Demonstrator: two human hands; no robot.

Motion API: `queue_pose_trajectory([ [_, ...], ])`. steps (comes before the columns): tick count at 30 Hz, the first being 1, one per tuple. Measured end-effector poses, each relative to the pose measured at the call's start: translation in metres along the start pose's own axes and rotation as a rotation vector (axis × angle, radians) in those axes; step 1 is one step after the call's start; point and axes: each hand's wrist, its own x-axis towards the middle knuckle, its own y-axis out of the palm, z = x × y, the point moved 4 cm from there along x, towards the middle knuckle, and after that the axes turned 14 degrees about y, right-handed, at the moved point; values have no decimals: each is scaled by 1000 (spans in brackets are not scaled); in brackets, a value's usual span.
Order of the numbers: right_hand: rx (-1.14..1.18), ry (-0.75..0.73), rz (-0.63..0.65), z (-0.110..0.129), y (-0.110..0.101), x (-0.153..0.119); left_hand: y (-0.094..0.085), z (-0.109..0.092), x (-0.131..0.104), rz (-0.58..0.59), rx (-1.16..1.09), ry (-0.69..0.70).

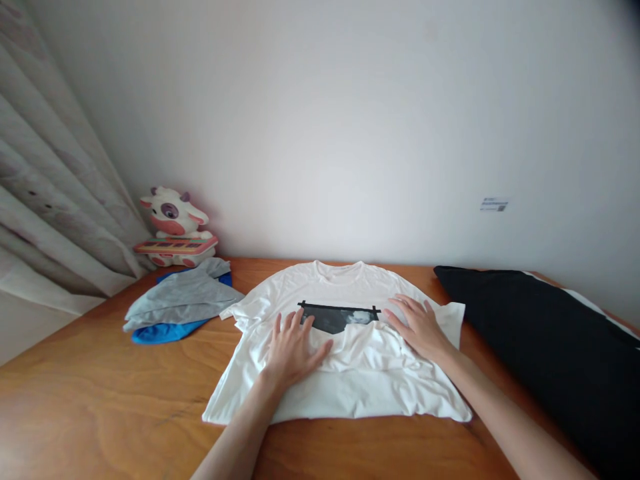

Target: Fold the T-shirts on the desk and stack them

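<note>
A white T-shirt (345, 393) lies spread on the wooden table, its neckline toward the wall and its sleeves out to both sides. A dark printed picture (325, 320) with a black border shows on its chest, its lower part hidden by bunched, wrinkled fabric. My left hand (295, 347) rests on the shirt at the left edge of the print, fingers spread. On the right side of the print, my right hand (417, 327) lies on the cloth, its fingers stretched out and apart. Neither hand grips the fabric.
Grey and blue folded clothes (180, 300) lie at the left, in front of a cow-shaped toy keyboard (175, 230). Black cloth (530, 333) covers the table's right side. A curtain (50, 167) hangs at the left; a wall (340, 133) rises behind the wooden table (100, 393).
</note>
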Motion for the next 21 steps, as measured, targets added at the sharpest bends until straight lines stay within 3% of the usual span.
queue_pose_trajectory([
  [4, 229, -150, 151, 0, -21, -48, -18, 21, -3, -12, -69, 50],
  [8, 383, -84, 240, 0, -45, -84, -32, 59, -25, -4, -90, -1],
  [11, 541, -51, 355, -1, -62, -106, -39, 72, -42, 39, -85, 10],
  [14, 702, -37, 484, -3, -77, -123, -52, 68, -50, 77, -140, 51],
  [18, 843, -15, 683, -14, -92, -142, -85, 51, -55, 71, -363, 112],
  [21, 856, -27, 855, -24, -100, -158, -102, 45, -65, 269, -698, 19],
])
